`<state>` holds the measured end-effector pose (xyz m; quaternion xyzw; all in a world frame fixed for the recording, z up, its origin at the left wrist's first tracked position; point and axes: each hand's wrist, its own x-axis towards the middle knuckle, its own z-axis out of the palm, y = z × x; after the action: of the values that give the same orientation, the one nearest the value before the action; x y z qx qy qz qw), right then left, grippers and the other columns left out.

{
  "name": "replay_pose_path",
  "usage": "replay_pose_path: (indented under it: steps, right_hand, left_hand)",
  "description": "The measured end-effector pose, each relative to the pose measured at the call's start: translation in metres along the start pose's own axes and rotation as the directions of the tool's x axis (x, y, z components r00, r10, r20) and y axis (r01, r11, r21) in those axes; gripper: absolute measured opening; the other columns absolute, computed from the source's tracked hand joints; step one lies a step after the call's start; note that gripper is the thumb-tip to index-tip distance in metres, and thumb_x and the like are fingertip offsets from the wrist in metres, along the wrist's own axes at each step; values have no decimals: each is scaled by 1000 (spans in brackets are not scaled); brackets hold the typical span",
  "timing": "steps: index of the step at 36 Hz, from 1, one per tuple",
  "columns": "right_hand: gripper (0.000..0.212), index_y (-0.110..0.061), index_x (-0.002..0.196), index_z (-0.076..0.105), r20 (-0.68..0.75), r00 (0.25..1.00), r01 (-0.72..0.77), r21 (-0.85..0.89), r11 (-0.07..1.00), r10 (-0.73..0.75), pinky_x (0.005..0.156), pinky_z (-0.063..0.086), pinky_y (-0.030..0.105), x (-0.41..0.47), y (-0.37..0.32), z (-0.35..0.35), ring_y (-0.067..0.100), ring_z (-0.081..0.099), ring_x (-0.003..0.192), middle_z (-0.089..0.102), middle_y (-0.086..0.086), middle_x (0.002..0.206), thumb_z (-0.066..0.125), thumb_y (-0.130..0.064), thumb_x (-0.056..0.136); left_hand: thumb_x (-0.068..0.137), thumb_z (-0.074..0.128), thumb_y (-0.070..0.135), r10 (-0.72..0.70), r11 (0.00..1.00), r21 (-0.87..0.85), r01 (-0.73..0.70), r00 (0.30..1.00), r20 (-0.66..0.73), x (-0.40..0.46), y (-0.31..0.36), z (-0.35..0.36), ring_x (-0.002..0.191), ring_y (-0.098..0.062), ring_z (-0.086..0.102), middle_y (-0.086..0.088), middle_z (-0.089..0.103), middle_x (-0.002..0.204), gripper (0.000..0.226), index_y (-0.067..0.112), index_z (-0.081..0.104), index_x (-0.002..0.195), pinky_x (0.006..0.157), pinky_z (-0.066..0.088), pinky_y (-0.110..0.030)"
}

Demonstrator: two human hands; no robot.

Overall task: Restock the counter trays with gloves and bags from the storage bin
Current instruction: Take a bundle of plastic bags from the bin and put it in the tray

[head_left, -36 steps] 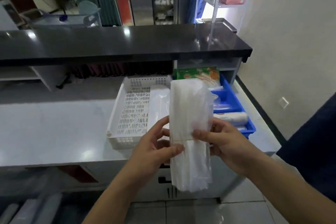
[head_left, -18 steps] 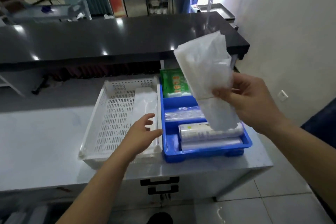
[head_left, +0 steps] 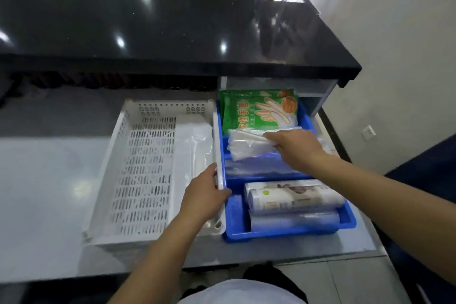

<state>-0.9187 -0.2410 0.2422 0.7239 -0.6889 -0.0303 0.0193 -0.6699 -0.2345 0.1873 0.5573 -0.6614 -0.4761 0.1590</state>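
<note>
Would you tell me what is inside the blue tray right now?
The blue tray holds a green glove packet at the back, a clear bag bundle gripped by the right hand, and rolls in front. Anything beneath these is covered.

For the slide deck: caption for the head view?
Right hand lays bag bundle into blue tray; left hand grips white tray.

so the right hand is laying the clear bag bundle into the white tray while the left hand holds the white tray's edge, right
Not quite. The head view shows the right hand laying the clear bag bundle into the blue tray, in front of the green glove pack, not into the white tray. The left hand does hold the white tray's edge.
</note>
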Motion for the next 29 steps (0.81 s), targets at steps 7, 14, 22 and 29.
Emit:
replay_pose_path:
  steps: [7, 14, 22, 29]
  right_hand:
    - [41, -32, 127, 57, 68, 991, 112, 0, 994, -112, 65, 42, 35, 33, 5, 41, 33, 66, 95, 72, 6, 110, 51, -15, 90]
    - [29, -32, 115, 65, 185, 964, 167, 139, 976, -191, 74, 49, 36, 58, 24, 46, 29, 63, 101, 70, 2, 113, 57, -21, 89]
    - [16, -28, 103, 67, 354, 855, 251, 358, 899, -380, 65, 38, 30, 87, 37, 24, 21, 55, 86, 60, -5, 93, 65, -20, 89]
    - [20, -20, 100, 61, -62, 937, 349, 112, 930, -344, 66, 45, 35, 64, 34, 34, 30, 61, 84, 69, 7, 96, 61, -9, 83]
  left_hand:
    - [86, 69, 21, -17, 1000, 11, 17, 1000, -7, -3, 1, 2, 100, -10, 66, 31, 54, 95, 54, 47, 50, 129, 85, 60, -39]
    - [87, 68, 22, -105, 994, 20, 108, 989, -106, -9, 3, 9, 79, 14, 55, 41, 52, 87, 55, 48, 48, 131, 62, 48, -14]
    - [89, 70, 20, -242, 970, -21, 243, 952, -188, -13, 16, 14, 92, 0, 61, 13, 60, 119, 68, 38, 41, 147, 73, 58, -25]
    - [87, 70, 27, -292, 951, 10, 310, 904, -312, -19, 23, 23, 106, -12, 59, 7, 62, 128, 62, 36, 47, 144, 84, 53, -30]
